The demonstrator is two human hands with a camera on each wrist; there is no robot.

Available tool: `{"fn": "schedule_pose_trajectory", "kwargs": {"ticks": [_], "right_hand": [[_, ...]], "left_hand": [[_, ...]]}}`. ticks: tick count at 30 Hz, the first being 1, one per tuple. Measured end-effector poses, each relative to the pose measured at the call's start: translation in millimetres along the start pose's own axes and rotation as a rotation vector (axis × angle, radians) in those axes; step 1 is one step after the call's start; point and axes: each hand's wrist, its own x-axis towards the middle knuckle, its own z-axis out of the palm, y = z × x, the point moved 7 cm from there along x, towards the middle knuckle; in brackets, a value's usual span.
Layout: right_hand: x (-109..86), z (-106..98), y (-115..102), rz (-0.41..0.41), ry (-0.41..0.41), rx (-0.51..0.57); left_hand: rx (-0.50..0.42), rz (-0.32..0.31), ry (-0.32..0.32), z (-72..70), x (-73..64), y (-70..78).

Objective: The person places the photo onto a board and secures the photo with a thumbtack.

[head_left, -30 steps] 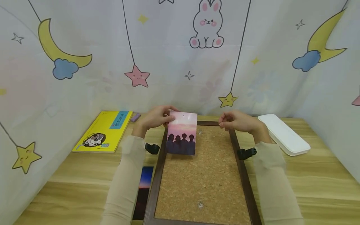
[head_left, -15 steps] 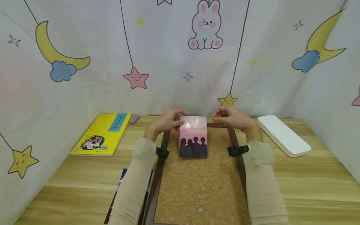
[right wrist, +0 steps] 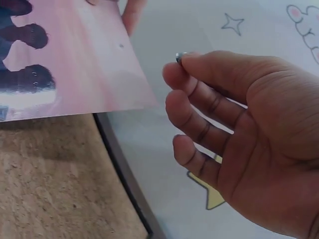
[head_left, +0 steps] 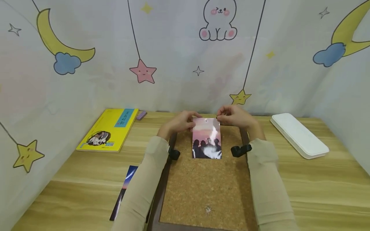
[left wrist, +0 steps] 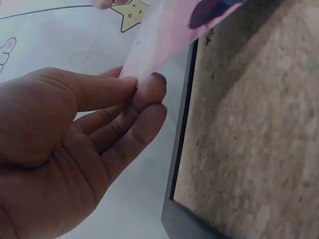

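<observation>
A photo print (head_left: 205,138) with a pink sky and several dark silhouettes hangs above the upper part of a framed cork board (head_left: 208,186). My left hand (head_left: 180,122) pinches its upper left corner between thumb and fingers, as the left wrist view also shows. Near the top edge the print has a small dark spot (right wrist: 121,46). Close to its upper right corner, my right hand (head_left: 238,117) pinches a small silver thumbtack (right wrist: 179,57) between thumb and index finger. In the right wrist view a gap separates the thumbtack from the print.
Another dark blue print (head_left: 124,189) lies left of the board, partly under my left sleeve. A yellow book (head_left: 108,130) and a purple eraser-like block (head_left: 141,115) lie at the back left. On the right sits a white case (head_left: 299,135). A patterned curtain (head_left: 179,86) stands behind.
The print in my left hand has moved right over the cork board. My right hand has moved left, close to the print's upper right corner. The head view has shifted slightly.
</observation>
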Motion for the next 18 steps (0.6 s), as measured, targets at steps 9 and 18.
{"fn": "schedule_pose_trajectory", "kwargs": {"ticks": [9, 18], "right_hand": [[9.2, 15.1, 4.5, -0.044, -0.011, 0.002], [15.0, 31.8, 20.4, 0.003, -0.074, -0.071]], "left_hand": [[0.068, -0.061, 0.037, 8.5, 11.5, -8.3], [0.09, -0.063, 0.024, 19.6, 13.5, -7.8]]}}
